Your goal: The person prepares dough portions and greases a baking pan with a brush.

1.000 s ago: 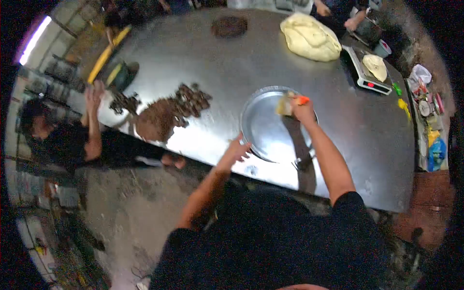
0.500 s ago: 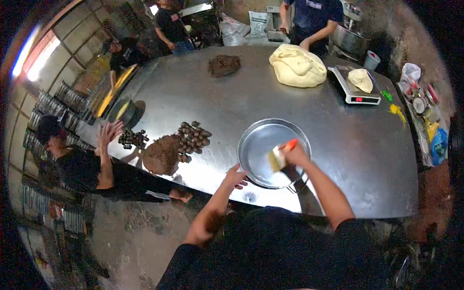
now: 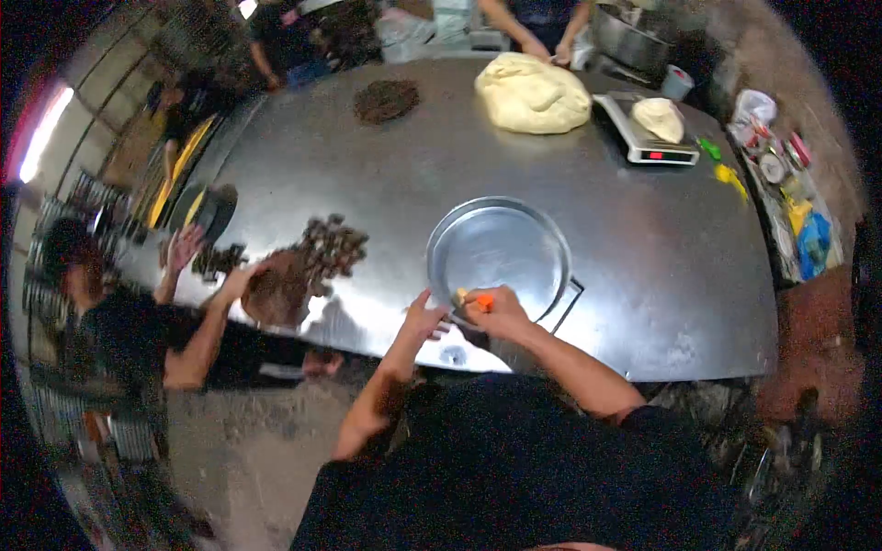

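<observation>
A round shallow metal pan (image 3: pixel 503 248) lies on the steel table (image 3: pixel 643 239) in front of me. My right hand (image 3: pixel 496 315) grips a brush with an orange handle (image 3: pixel 480 300) at the pan's near rim. Its bristles are mostly hidden by my fingers. My left hand (image 3: pixel 424 318) rests with fingers spread on the table, touching the pan's near left edge.
A big mound of pale dough (image 3: pixel 531 94) and a scale (image 3: pixel 645 133) bearing a dough piece sit far across. A person at the left handles a brown paste heap (image 3: pixel 280 285) with dark balls (image 3: pixel 333 246). A second person stands behind the dough. Small containers crowd the right edge.
My right hand has drawn the brush from the pan's far side across to its near rim. My left hand stayed by the pan. The person at the left lowered a hand onto the brown heap.
</observation>
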`<state>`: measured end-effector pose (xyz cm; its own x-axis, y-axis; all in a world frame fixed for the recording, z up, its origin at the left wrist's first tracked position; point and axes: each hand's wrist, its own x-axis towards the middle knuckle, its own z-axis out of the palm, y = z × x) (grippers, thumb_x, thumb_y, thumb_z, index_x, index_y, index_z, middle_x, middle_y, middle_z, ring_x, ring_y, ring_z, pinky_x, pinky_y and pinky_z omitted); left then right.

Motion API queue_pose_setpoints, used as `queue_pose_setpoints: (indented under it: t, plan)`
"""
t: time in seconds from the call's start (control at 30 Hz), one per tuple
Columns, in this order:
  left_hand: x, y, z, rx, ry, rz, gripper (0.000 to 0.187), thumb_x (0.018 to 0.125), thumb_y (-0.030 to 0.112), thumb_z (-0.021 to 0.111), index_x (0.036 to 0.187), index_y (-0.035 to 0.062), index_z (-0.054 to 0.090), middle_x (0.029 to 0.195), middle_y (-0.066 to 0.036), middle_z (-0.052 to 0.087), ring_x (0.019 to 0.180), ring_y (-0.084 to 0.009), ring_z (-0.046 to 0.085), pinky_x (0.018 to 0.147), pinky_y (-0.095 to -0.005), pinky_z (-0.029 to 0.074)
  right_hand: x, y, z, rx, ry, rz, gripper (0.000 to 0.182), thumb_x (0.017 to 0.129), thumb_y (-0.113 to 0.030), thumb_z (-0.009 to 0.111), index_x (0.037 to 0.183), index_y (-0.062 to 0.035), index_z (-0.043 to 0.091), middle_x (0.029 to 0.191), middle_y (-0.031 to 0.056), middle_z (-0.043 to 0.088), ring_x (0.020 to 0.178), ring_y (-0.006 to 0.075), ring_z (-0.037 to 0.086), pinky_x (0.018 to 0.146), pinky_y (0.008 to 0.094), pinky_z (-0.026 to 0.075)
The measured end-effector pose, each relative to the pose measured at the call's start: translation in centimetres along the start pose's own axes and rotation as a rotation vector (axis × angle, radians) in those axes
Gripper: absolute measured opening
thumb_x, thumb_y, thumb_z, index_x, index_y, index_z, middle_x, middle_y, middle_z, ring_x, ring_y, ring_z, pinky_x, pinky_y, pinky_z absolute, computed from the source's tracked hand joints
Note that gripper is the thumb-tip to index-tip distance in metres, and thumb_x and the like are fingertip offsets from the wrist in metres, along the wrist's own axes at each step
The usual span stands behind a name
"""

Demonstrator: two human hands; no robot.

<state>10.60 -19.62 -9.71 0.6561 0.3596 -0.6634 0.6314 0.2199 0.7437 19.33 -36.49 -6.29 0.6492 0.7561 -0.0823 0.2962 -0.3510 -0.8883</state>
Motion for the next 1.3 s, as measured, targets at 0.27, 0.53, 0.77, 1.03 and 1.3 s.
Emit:
queue_pose_setpoints:
  t: [0.27, 0.53, 0.77, 1.03, 1.3]
  plan:
    - [-0.2, 0.8, -0.1, 0.025, -0.06, -0.009, 0.069, 0.091, 0.019, 0.055, 0.143, 0.0134, 0.011, 0.079, -0.013, 0.063, 0.06, -0.021, 0.063, 0.047, -0.0323, 0.052, 0.2, -0.4, -3.8, -0.024, 0.167, -0.032, 0.033, 0.078, -0.035, 0.055, 0.071, -0.0036, 0.061, 0.061, 0.0184, 0.058, 0.059, 0.0357, 0.058, 0.06, 0.0457, 0.047]
    - [-0.9, 2.0, 0.3, 0.086, -0.03, -0.063, 0.072, 0.093, 0.018, 0.053, 0.145, 0.0142, 0.004, 0.081, -0.012, 0.066, 0.06, -0.0189, 0.063, 0.046, -0.0307, 0.049, -2.3, 1.6, -3.0, -0.098, 0.328, -0.051, 0.02, 0.075, -0.027, 0.06, 0.085, -0.0104, 0.067, 0.082, 0.0153, 0.065, 0.072, 0.0332, 0.059, 0.071, 0.0431, 0.05]
    - [-1.3, 2.1, 0.3, 0.151, -0.049, -0.052, 0.069, 0.093, 0.018, 0.051, 0.145, 0.0133, 0.005, 0.084, -0.013, 0.066, 0.061, -0.0193, 0.063, 0.047, -0.0308, 0.049, -6.6, 0.3, -12.4, -0.391, 0.167, -0.38, 0.024, 0.065, -0.016, 0.067, 0.087, -0.0106, 0.058, 0.083, 0.0105, 0.061, 0.072, 0.0328, 0.061, 0.058, 0.0426, 0.05]
    - [-1.4, 2.4, 0.5, 0.169, -0.048, -0.081, 0.066, 0.093, 0.018, 0.053, 0.143, 0.0131, 0.01, 0.082, -0.013, 0.065, 0.061, -0.0203, 0.063, 0.046, -0.0314, 0.05, -7.3, 0.4, -4.4, -0.093, 0.262, -0.405, 0.034, 0.064, -0.005, 0.063, 0.096, -0.0115, 0.058, 0.081, 0.0094, 0.062, 0.076, 0.0309, 0.062, 0.064, 0.0434, 0.049]
    - [-1.3, 2.3, 0.6, 0.15, -0.03, -0.069, 0.065, 0.092, 0.018, 0.054, 0.141, 0.0113, 0.012, 0.081, -0.014, 0.064, 0.059, -0.0204, 0.061, 0.045, -0.032, 0.049, -0.3, 7.6, -5.8, -0.205, 0.29, -0.325, 0.034, 0.064, -0.015, 0.068, 0.097, -0.0143, 0.06, 0.094, 0.012, 0.058, 0.082, 0.0339, 0.055, 0.071, 0.0442, 0.045]
